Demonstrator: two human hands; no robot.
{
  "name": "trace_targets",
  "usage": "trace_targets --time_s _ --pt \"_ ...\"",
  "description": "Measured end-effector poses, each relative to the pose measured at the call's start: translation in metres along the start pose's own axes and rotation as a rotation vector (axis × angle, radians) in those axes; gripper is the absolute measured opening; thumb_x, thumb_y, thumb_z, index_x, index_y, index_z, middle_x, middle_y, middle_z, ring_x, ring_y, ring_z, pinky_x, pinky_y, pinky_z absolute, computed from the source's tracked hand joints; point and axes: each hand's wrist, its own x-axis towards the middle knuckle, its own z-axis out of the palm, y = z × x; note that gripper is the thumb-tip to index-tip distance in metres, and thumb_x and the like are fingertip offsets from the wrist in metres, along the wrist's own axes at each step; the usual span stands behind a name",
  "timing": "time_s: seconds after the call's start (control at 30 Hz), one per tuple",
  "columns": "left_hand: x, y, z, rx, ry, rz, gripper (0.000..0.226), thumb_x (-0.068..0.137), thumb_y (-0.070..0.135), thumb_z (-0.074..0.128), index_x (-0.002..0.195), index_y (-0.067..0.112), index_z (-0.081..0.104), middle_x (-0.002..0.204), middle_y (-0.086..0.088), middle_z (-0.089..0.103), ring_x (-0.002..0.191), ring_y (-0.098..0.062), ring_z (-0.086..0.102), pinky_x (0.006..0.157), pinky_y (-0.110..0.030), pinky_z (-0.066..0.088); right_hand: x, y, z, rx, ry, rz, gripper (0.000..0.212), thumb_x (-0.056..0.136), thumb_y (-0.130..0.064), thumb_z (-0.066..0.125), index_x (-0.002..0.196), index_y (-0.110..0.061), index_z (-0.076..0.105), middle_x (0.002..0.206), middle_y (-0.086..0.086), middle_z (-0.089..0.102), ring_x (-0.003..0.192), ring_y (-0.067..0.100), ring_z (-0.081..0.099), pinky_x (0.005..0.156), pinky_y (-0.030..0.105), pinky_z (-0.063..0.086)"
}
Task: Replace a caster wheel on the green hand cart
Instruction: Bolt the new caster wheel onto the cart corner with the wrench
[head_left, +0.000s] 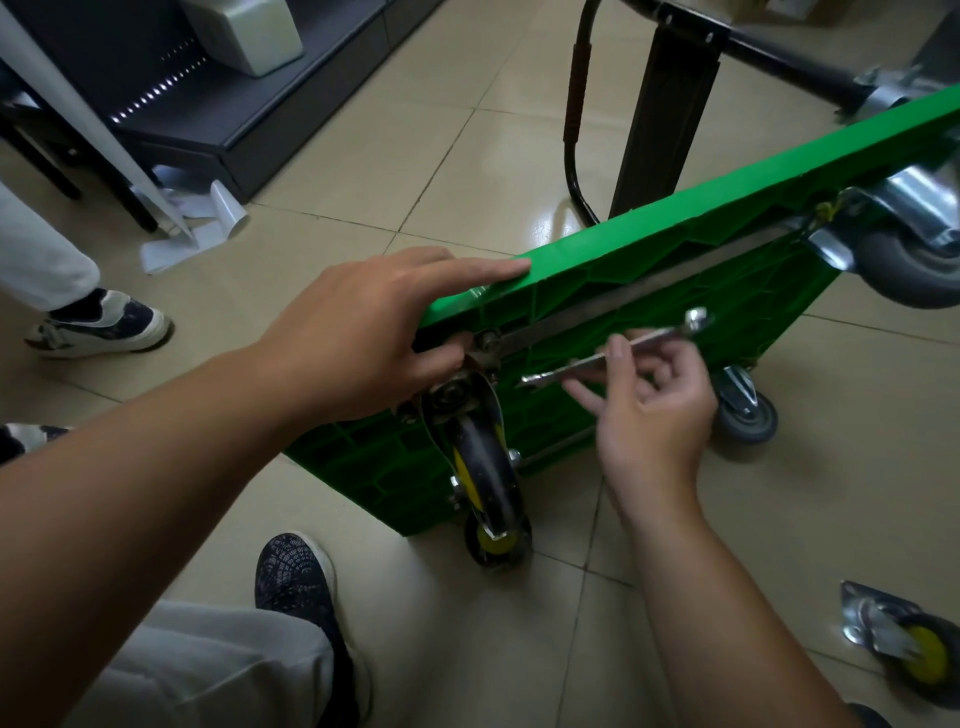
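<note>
The green hand cart (691, 249) stands tipped on its edge, its ribbed underside facing me. My left hand (363, 332) grips the cart's near top corner, fingers over the edge and thumb by the mounting plate of a black caster with a yellow hub (485, 478). My right hand (649, 410) pinches a metal wrench (613, 351) held in front of the underside, its near end close to that caster's plate. A loose caster with a yellow hub (904, 644) lies on the floor at the right.
A grey caster (748, 410) and a larger grey caster (909, 260) are mounted on the cart's far side. The black cart handle (579, 104) rests on the tiled floor behind. My shoe (296, 577) is near the cart; another person's shoe (104, 325) stands at left.
</note>
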Motion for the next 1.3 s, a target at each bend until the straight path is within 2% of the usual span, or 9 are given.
trace_targets --time_s 0.07,0.2,0.33,0.6,0.77,0.87,0.93,1.13,1.3 --pt "-0.001 0.001 0.000 -0.003 -0.001 0.000 0.066 0.091 0.038 0.060 0.151 0.055 0.039 0.119 0.009 0.066 0.099 -0.020 0.065 0.077 -0.046 0.055 -0.007 -0.016 0.012 -0.079 -0.086 -0.197 0.015 0.100 -0.009 0.064 0.100 -0.023 0.057 0.092 -0.004 0.069 0.092 0.020 0.075 0.071 0.035 0.065" --pt "0.000 0.001 -0.001 -0.001 -0.004 -0.003 0.067 0.091 0.036 0.062 0.151 0.056 0.039 0.118 0.008 0.066 0.098 -0.022 0.065 0.077 -0.046 0.055 -0.016 -0.032 0.023 -0.222 -0.162 -0.358 0.012 0.099 -0.017 0.067 0.108 -0.018 0.059 0.096 -0.002 0.068 0.092 0.016 0.073 0.070 0.039 0.065" --pt "0.000 0.001 -0.001 0.007 -0.001 -0.003 0.067 0.091 0.036 0.063 0.151 0.055 0.039 0.119 0.010 0.066 0.097 -0.019 0.065 0.075 -0.044 0.056 -0.019 -0.033 0.027 -0.315 -0.187 -0.377 0.013 0.099 -0.021 0.067 0.109 -0.016 0.060 0.096 -0.001 0.068 0.090 0.014 0.071 0.067 0.032 0.064" --pt "0.000 0.002 -0.002 0.017 -0.008 0.001 0.068 0.090 0.037 0.060 0.152 0.054 0.038 0.119 0.009 0.065 0.097 -0.018 0.064 0.076 -0.045 0.056 -0.010 -0.039 0.035 -0.438 -0.220 -0.330 0.011 0.101 -0.023 0.064 0.108 -0.019 0.057 0.096 -0.001 0.068 0.083 0.016 0.072 0.071 0.043 0.063" --pt "0.000 0.000 0.001 0.009 0.011 0.015 0.070 0.090 0.034 0.063 0.151 0.056 0.038 0.117 0.009 0.066 0.097 -0.021 0.065 0.075 -0.046 0.055 -0.014 -0.048 0.040 -0.551 -0.252 -0.478 0.012 0.099 -0.022 0.066 0.107 -0.015 0.060 0.096 0.000 0.066 0.085 0.010 0.066 0.069 0.010 0.050" --pt "0.000 -0.002 0.002 -0.003 0.021 0.015 0.069 0.089 0.035 0.063 0.149 0.057 0.039 0.117 0.011 0.066 0.099 -0.021 0.066 0.075 -0.046 0.055 -0.026 -0.045 0.042 -0.543 -0.236 -0.536 0.015 0.100 -0.019 0.065 0.110 -0.008 0.060 0.100 0.000 0.063 0.087 0.009 0.062 0.070 0.029 0.059" --pt "0.000 -0.001 0.001 -0.008 0.022 0.012 0.069 0.089 0.035 0.064 0.148 0.058 0.039 0.116 0.011 0.066 0.098 -0.021 0.066 0.075 -0.046 0.055 -0.027 -0.042 0.041 -0.547 -0.226 -0.559 0.015 0.101 -0.019 0.065 0.110 -0.009 0.060 0.100 0.000 0.062 0.086 0.006 0.061 0.068 0.032 0.060" --pt "0.000 0.002 -0.001 0.015 -0.008 -0.002 0.067 0.090 0.041 0.058 0.152 0.056 0.038 0.120 0.010 0.065 0.099 -0.019 0.065 0.077 -0.045 0.056 -0.009 -0.031 0.034 -0.183 -0.128 -0.081 0.010 0.101 -0.014 0.064 0.099 -0.019 0.056 0.095 0.005 0.066 0.084 0.018 0.076 0.068 0.038 0.065" --pt "0.000 0.001 0.000 0.004 -0.004 0.003 0.066 0.090 0.040 0.058 0.152 0.055 0.039 0.122 0.011 0.065 0.102 -0.020 0.065 0.078 -0.045 0.056 0.003 -0.023 0.030 -0.069 -0.096 0.067 0.011 0.101 -0.011 0.062 0.098 -0.015 0.053 0.094 0.012 0.062 0.078 0.015 0.075 0.067 0.033 0.064"
